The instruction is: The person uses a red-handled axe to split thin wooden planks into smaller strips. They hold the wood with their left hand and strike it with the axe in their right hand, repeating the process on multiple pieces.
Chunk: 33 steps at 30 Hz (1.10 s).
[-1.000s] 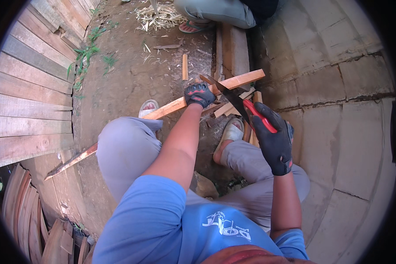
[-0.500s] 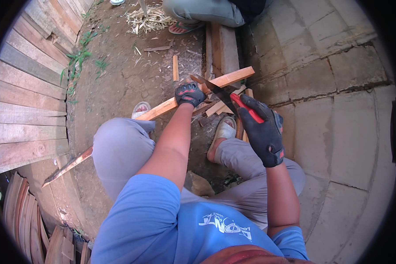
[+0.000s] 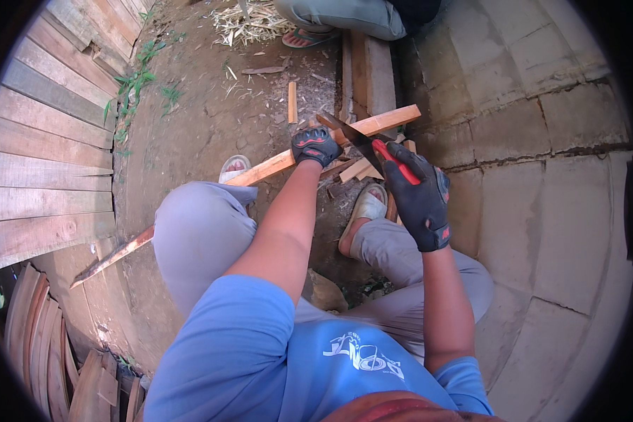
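My left hand [image 3: 314,145], in a black glove with red trim, is closed over a squared wooden bar [image 3: 269,169] and presses down near its middle. The bar slants up to the right over the ground, its far end [image 3: 401,116] past the saw. My right hand [image 3: 420,193], gloved alike, grips the red handle [image 3: 399,163] of a handsaw. The dark saw blade [image 3: 359,143] lies across the bar just right of my left hand. Whether its teeth have cut in cannot be seen.
Small offcuts [image 3: 359,169] lie beneath the bar, and a short stick [image 3: 292,103] beyond it. Another person's leg and sandalled foot [image 3: 306,38] are at the top, beside wood shavings [image 3: 250,22]. A plank wall [image 3: 46,176] stands left, a block wall [image 3: 520,211] right.
The whole view has shifted slightly. My right hand has moved a little forward and left with the saw relative to the bar. My left hand keeps its hold on the bar.
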Motion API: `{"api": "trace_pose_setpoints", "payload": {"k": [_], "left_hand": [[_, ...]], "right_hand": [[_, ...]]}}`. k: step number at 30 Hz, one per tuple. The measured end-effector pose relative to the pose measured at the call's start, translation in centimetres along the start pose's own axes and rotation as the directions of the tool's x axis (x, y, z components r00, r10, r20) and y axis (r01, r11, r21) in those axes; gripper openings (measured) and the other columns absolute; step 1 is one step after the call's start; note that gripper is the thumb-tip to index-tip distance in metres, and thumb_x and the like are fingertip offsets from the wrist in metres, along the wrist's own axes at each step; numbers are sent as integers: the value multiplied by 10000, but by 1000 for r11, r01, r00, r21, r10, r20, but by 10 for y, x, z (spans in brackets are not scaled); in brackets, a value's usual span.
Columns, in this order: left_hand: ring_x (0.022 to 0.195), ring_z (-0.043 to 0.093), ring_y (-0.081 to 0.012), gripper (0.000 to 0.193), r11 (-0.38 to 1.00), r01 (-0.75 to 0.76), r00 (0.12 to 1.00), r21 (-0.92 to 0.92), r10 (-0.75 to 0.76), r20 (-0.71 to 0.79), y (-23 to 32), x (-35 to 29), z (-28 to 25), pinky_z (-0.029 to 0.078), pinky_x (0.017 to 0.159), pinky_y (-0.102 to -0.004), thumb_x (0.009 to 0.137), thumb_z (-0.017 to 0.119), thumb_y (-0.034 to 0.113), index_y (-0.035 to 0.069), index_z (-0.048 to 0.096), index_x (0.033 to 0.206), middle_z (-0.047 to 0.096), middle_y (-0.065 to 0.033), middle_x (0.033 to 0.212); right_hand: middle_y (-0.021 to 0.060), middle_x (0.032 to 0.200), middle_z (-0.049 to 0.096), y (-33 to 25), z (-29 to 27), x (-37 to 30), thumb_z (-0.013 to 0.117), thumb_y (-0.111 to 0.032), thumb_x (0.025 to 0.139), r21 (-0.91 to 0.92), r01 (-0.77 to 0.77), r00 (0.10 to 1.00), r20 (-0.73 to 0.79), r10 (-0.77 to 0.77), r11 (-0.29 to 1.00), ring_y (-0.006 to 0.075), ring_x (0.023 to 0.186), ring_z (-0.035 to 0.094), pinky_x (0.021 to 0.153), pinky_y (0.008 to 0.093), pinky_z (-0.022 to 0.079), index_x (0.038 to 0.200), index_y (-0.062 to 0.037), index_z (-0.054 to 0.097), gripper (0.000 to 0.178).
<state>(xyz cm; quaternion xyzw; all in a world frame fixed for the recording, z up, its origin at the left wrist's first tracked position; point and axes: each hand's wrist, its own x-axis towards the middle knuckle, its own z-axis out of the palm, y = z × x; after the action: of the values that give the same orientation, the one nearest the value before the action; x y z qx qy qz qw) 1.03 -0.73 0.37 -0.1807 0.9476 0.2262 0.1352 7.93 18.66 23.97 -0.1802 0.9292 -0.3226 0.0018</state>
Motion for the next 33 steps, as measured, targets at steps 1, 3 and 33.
{"api": "trace_pose_setpoints", "payload": {"k": [1, 3, 33], "left_hand": [[1263, 715, -314, 618, 1000, -12, 1000, 1, 12, 0, 1, -1, -2, 568, 1075, -443, 823, 777, 514, 126, 778, 1304, 753, -155, 1340], [1259, 718, -313, 612, 1000, -20, 1000, -5, 20, -12, 5, -5, -4, 571, 1070, -446, 824, 776, 512, 128, 778, 1301, 753, -154, 1342], [1280, 709, -318, 696, 1000, 2, 1000, 17, -2, -15, 11, -5, -5, 568, 1072, -450, 883, 738, 580, 115, 712, 1399, 733, -155, 1387]], "right_hand": [[191, 1221, 790, 1, -4, 4, 728, -234, 1004, -29, -4, 1000, 18, 5, 1000, 349, 1129, 765, 963, 428, 593, 1260, -35, 779, 328], [192, 1223, 789, 4, -9, 10, 731, -243, 1002, -73, 12, 999, 34, -10, 997, 347, 1130, 764, 967, 431, 591, 1257, -35, 780, 333], [217, 1240, 773, 27, 40, 12, 680, -223, 1023, 32, 43, 999, -12, -42, 999, 386, 1142, 751, 982, 446, 592, 1300, -52, 763, 336]]}}
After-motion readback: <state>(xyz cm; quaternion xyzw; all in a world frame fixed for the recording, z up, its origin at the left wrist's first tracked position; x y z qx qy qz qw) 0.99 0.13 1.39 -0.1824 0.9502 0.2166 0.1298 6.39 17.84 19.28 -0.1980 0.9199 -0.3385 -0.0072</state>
